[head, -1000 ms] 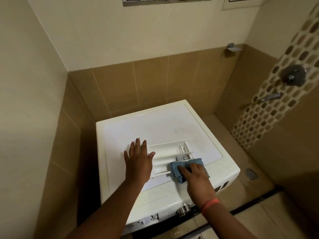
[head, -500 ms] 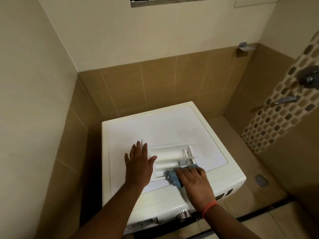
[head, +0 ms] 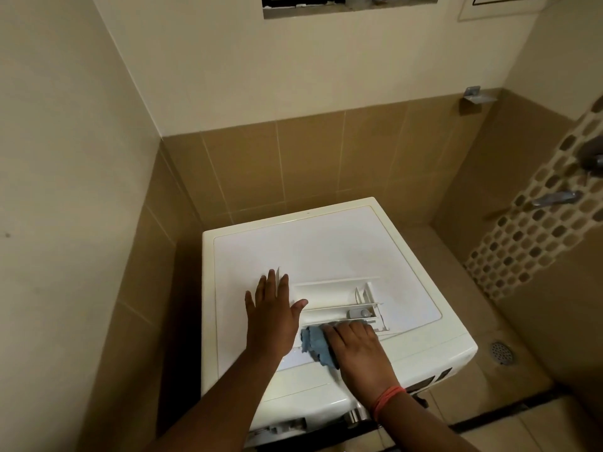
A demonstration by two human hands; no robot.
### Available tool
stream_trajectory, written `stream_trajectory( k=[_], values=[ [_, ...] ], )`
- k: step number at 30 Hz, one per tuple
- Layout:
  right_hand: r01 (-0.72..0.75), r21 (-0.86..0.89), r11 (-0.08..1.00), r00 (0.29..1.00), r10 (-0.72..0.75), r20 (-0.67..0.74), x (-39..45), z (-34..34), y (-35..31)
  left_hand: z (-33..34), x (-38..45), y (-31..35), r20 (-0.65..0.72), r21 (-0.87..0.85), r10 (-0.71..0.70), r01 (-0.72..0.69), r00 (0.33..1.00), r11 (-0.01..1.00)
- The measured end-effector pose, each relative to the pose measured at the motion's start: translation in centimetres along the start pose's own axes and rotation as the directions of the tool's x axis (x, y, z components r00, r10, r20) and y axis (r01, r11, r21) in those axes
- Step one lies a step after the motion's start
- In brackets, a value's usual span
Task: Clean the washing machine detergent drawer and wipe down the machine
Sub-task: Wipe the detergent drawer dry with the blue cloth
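Note:
A white washing machine [head: 326,243] stands in a tiled corner. Its white detergent drawer [head: 336,296] lies removed on the machine's top, with a grey insert at its right end. My left hand [head: 272,316] lies flat, fingers spread, on the top against the drawer's left end. My right hand [head: 355,347] presses a crumpled blue cloth [head: 315,344] against the drawer's near side; the cloth sticks out to the left of my fingers. An orange band circles my right wrist.
Tan tiled walls close in behind and to the left of the machine. A tap [head: 554,199] and a round valve sit on the mosaic wall at right. A floor drain [head: 502,352] lies right of the machine. A metal bracket [head: 476,96] hangs on the back wall.
My right hand has slid the blue cloth leftwards along the drawer's near side. My left hand has stayed flat in place. The camera has shifted, so the machine sits further right in view.

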State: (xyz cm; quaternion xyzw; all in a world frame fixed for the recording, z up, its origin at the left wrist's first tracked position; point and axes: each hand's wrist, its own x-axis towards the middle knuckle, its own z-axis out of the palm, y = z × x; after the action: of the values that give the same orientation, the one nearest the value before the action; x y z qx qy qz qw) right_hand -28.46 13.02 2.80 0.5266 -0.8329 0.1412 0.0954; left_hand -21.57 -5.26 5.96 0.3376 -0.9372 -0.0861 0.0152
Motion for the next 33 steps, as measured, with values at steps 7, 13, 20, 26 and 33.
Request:
stream_trajectory(
  k=[7, 13, 20, 26, 33],
  values=[
    [-0.287, 0.590, 0.754, 0.952, 0.291, 0.090, -0.7, -4.1, 2.8, -0.1, -0.2, -0.3, -0.005, -0.049, 0.029, -0.030, 1.000, 0.998],
    [-0.225, 0.602, -0.766, 0.668, 0.329, 0.668, -0.4, -7.2, 3.8, 0.2, -0.2, -0.5, -0.010, -0.086, 0.052, -0.053, 0.999, 0.995],
    [-0.137, 0.542, -0.829, 0.748, 0.272, 0.605, 1.3, -7.2, 1.7, -0.1, -0.1, -0.3, -0.014, -0.093, 0.061, -0.062, 0.998, 0.994],
    [-0.619, 0.767, 0.166, 0.654, 0.651, 0.386, 2.3, -6.6, 0.1, 0.2, 0.0, -0.2, -0.030, -0.079, 0.048, -0.050, 0.998, 0.996],
    [0.001, 0.201, 0.980, 0.993, -0.026, 0.118, 0.7, -0.4, -3.5, 0.3, 0.2, -0.1, -0.028, -0.013, 0.027, -0.028, 0.999, 1.000]
  ],
)
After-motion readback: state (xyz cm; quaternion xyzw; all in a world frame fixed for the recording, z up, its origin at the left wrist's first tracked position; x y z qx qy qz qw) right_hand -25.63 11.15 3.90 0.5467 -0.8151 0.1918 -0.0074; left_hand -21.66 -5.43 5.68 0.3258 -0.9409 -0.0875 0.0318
